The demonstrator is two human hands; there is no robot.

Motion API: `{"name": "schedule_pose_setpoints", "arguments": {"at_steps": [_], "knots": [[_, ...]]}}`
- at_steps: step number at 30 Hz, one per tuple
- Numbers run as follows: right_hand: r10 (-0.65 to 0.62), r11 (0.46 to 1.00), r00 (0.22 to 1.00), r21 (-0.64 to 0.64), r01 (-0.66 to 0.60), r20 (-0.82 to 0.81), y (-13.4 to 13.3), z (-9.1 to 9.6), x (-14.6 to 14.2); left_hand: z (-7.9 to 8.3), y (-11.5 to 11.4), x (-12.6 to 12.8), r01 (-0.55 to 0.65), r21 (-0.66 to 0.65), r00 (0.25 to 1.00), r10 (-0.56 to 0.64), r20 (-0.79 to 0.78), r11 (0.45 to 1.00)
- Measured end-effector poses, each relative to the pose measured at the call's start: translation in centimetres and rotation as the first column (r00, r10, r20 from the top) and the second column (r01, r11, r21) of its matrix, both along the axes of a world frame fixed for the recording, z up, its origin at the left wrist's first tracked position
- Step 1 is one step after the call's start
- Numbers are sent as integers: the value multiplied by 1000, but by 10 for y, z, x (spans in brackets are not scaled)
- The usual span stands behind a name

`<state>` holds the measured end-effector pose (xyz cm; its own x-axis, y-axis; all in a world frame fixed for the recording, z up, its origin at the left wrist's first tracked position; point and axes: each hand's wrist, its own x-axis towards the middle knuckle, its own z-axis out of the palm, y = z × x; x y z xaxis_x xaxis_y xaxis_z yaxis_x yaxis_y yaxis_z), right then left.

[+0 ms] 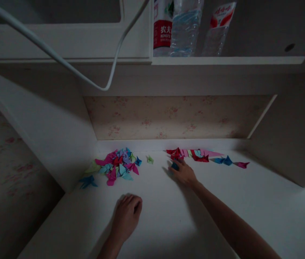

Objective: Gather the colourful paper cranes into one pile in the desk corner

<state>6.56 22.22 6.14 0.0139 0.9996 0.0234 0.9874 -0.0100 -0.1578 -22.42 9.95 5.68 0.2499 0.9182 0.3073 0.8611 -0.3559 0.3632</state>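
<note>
Holding blue ppr pc (pixel 175 166) w/ R grip (pixel 184 172), L grip (pixel 127 214) loosely fisted, NONGFU btl (pixel 163 34) above.

The right forearm (pixel 229 222) extends obliquely toward the back edge of the bench (pixel 163 223); the right hand (pixel 186 174) is palm down, thumb and forefinger in a pinch. The left hand (pixel 127 216), farther from that edge, is loosely curled, knuckles upward, wrist (pixel 116 239) nearly straight.

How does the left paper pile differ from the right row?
The left pile is heaped and compact; the right row is strung out. The pile lies nearer the left panel; the row, nearer the right panel. Both are multicoloured folded paper on the white surface.
</note>
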Motion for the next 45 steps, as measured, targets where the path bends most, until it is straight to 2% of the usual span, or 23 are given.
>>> {"name": "schedule_pose_setpoints", "arguments": {"at_steps": [5, 9, 14, 22, 28, 33, 40, 45], "knots": [[164, 984, 986, 69, -166, 44, 1, 4, -48, -1, 0, 0, 2, -10, 1000, -2, 7, 1000], [179, 979, 980, 83, -186, 89, -6, 6, -63, -2, 0, -1, 2, -14, 1000, -2, 11, 1000], [150, 984, 981, 73, -160, 126, -9, 8, -67, -1, 0, -2, -1, -38, 1000, 2, 28, 999], [211, 977, 968, -65, -204, 137, 7, 19, -67, 1, -3, -2, -17, -50, 999, 19, 39, 999], [294, 939, 946, -224, -259, 135, 30, 28, -64, -1, -3, -2, -25, -33, 999, 25, 23, 999], [340, 912, 929, -291, -288, 146, 35, 33, -68, -2, -4, -3, -15, -23, 1000, 15, 24, 1000], [396, 889, 905, -311, -336, 154, 32, 58, -80, -4, -3, -4, -16, -39, 999, 18, 36, 999], [432, 883, 892, -261, -389, 131, 48, 92, -117, -5, -1, -4, -7, -27, 1000, 8, 29, 1000]]}}
